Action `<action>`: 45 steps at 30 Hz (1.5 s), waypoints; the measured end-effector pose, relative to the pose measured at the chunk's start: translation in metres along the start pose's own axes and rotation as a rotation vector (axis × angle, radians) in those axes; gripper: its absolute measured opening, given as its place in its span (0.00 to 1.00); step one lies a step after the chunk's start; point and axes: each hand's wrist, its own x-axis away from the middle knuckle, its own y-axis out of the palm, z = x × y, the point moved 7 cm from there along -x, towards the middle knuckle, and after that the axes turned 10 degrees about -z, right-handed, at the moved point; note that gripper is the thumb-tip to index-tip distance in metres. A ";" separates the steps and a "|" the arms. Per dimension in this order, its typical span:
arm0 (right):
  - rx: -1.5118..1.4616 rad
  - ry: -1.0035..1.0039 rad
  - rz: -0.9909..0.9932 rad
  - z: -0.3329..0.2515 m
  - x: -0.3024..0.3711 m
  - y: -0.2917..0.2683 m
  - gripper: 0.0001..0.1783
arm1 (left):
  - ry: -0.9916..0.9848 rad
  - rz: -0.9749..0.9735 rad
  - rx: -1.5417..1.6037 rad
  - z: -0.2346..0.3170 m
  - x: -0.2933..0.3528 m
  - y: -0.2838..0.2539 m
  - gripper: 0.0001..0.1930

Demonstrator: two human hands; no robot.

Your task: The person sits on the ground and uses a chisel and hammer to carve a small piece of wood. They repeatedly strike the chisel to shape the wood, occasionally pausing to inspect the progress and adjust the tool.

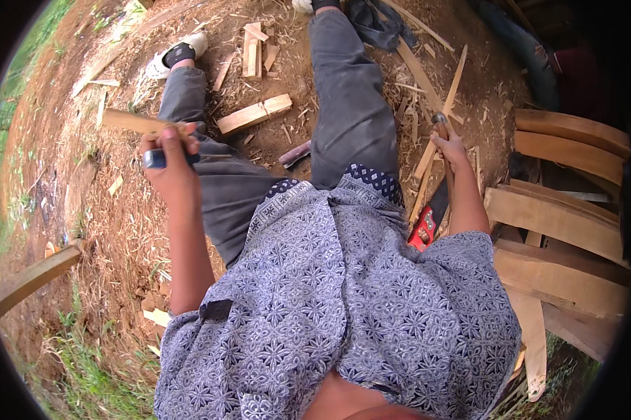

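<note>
My left hand [172, 155], raised over my left thigh, is closed round a flat piece of pale wood [130, 122] that sticks out to the left. Below the wood, a dark blue-black handle [154, 159] shows in the same hand; its working end is hidden. On the other side, my right hand [451, 147] grips a hammer with a small metal head [439, 118] uppermost, its handle running back along my forearm. A handsaw with a red grip [423, 229] lies beside my right hip. Between my legs rests a notched wood block [254, 115].
Wood shavings and offcuts [252, 52] litter the dirt floor. Curved boards [553, 217] are stacked at my right. A reddish-brown cylindrical piece [296, 154] lies between my thighs. A curved beam [35, 280] is at left. Long strips [417, 70] and dark cloth [382, 24] lie ahead.
</note>
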 end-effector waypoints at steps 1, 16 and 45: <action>0.095 -0.013 0.001 0.013 -0.001 -0.003 0.26 | -0.020 -0.014 -0.006 -0.010 -0.001 0.009 0.09; -0.182 -0.418 0.200 -0.118 0.122 0.114 0.17 | -0.093 0.138 0.038 -0.072 0.019 0.042 0.10; -0.498 -0.097 -0.561 -0.167 0.110 0.327 0.29 | -0.445 -0.927 -1.261 -0.170 0.009 0.052 0.15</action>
